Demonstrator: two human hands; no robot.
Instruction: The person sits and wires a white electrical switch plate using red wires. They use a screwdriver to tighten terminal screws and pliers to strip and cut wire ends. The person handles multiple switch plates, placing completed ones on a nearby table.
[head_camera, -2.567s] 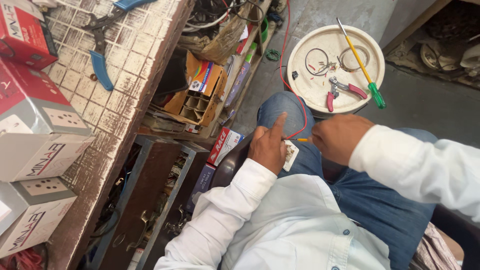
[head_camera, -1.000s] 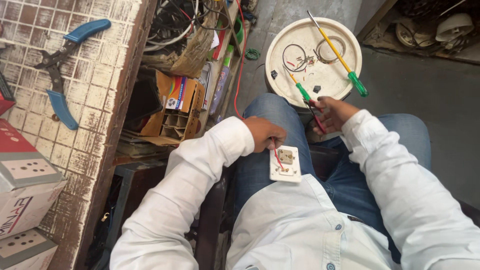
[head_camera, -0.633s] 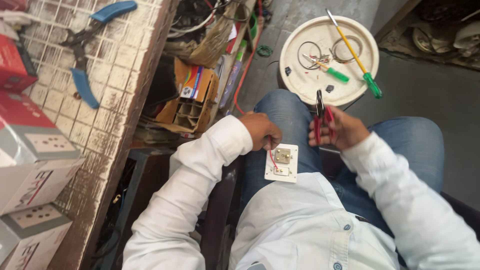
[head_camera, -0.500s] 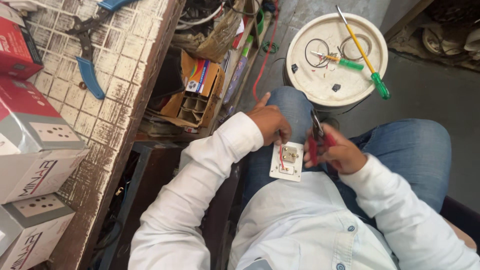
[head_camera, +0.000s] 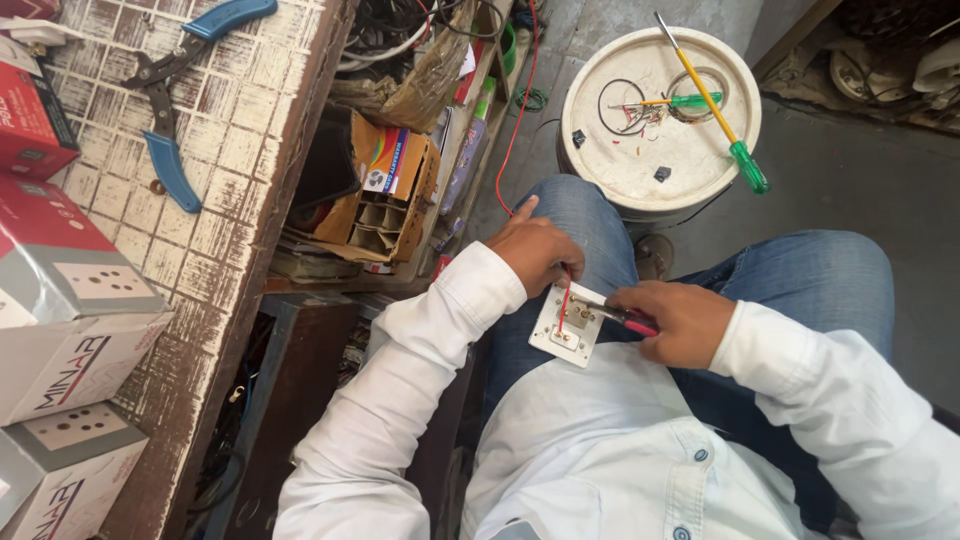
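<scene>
Right now a small white switch plate (head_camera: 566, 331) lies on my lap, between my two hands. A thin red wire (head_camera: 563, 303) goes up from the middle of it to my left hand (head_camera: 535, 255). My left fingers (head_camera: 556, 276) are curled tight and pinch the top end of that wire, just above the plate. My left thumb sticks out, away from the plate.

My right hand (head_camera: 680, 322) is just beside the plate, on its other side. My right fingers (head_camera: 655, 297) are closed around a small tool with red handles (head_camera: 622, 316). Its dark tip points at the plate and reaches the upper edge of it, near the red wire. I cannot tell if the tip bites the wire.

Both my sleeves are white, and my legs under the plate are in blue jeans (head_camera: 800, 290).

Past my fingers, farther from me, stands a white bucket with its lid (head_camera: 640, 170) on. On the lid lie a long yellow screwdriver with a green handle (head_camera: 712, 105), a shorter green one (head_camera: 680, 101) and some loops of wire.

Off beyond my left hand is an open cardboard box (head_camera: 385, 190) with small things in it. Still farther that way is a tiled table (head_camera: 235, 150). Blue-handled pliers (head_camera: 170, 95) lie on it, and red and grey boxes (head_camera: 70, 300) are stacked at the side of it nearer me.
</scene>
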